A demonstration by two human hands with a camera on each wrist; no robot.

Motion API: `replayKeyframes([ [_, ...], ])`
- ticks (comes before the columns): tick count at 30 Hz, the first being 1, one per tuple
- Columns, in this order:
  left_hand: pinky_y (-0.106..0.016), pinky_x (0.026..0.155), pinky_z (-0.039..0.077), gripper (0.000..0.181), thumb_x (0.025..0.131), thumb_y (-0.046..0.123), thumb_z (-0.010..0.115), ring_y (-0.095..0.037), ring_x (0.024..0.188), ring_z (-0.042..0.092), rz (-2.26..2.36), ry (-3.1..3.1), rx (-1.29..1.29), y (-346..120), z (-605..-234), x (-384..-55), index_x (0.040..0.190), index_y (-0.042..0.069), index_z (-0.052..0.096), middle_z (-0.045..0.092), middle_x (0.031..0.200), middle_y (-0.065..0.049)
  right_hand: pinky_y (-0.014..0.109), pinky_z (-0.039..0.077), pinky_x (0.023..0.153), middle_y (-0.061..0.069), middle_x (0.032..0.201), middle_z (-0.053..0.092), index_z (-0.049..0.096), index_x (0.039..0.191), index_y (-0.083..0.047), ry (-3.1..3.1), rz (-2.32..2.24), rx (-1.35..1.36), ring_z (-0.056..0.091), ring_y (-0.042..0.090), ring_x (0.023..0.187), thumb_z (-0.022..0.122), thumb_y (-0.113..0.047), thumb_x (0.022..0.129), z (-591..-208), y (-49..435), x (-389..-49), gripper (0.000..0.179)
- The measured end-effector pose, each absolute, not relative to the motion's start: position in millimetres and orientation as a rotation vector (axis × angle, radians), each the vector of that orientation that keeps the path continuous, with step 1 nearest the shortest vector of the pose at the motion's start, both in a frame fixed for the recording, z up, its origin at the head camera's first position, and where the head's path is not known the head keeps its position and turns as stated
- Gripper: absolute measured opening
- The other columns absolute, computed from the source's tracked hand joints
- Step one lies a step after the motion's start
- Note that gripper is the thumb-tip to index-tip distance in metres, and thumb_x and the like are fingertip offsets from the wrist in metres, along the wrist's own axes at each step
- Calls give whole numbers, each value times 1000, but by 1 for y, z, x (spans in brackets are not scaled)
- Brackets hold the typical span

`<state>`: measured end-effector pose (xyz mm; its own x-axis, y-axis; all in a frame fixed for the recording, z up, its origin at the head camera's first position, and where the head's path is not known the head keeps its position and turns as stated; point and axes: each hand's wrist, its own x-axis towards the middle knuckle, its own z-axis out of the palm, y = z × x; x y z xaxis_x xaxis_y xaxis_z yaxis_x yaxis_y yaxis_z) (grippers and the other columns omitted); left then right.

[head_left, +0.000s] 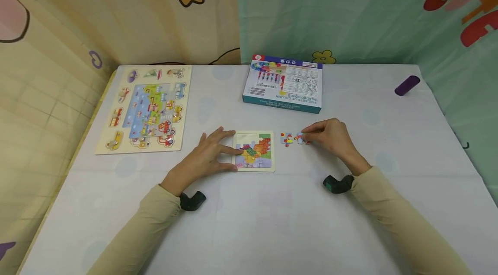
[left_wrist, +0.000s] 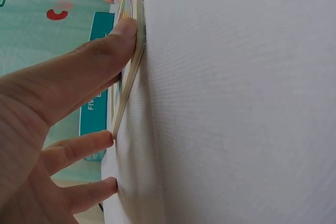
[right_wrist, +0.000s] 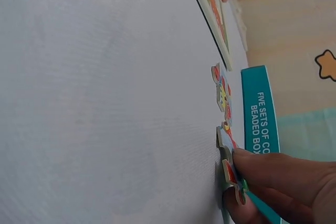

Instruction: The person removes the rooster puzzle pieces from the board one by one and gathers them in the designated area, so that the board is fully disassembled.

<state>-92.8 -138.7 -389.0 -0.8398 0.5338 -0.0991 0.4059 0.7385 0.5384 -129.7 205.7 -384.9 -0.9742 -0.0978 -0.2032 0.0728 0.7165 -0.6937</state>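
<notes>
A small square puzzle tray [head_left: 254,150] with a colourful, partly filled picture lies at the table's middle. My left hand [head_left: 229,151] rests on its left side with straight fingers; in the left wrist view the thumb [left_wrist: 123,32] presses the tray's edge [left_wrist: 131,72]. Right of the tray my right hand [head_left: 309,136] pinches a puzzle piece [head_left: 301,139] that lies on the table, its fingertips [right_wrist: 262,169] curled over the piece [right_wrist: 227,150]. A second loose piece [head_left: 286,139] sits between that piece and the tray.
A teal and white beaded-boxes box [head_left: 283,84] lies behind the tray. A large wooden vehicle puzzle board [head_left: 145,108] is at the left. A purple cylinder [head_left: 407,85] rests at the far right. Patterned curtains surround the white table [head_left: 272,223].
</notes>
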Motion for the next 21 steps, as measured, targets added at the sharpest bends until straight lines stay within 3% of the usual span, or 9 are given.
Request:
replayKeyframes([
  [21,-72,109,7,48,72,32,88,-40,147,17,779,2700,774,-140,-388,-92,117,20,75,41,152,-12,34,40,72,5,74,73,79,93,-5,2745,-1049,4,58,26,95,79,-17,82,-384,201,-130,16],
])
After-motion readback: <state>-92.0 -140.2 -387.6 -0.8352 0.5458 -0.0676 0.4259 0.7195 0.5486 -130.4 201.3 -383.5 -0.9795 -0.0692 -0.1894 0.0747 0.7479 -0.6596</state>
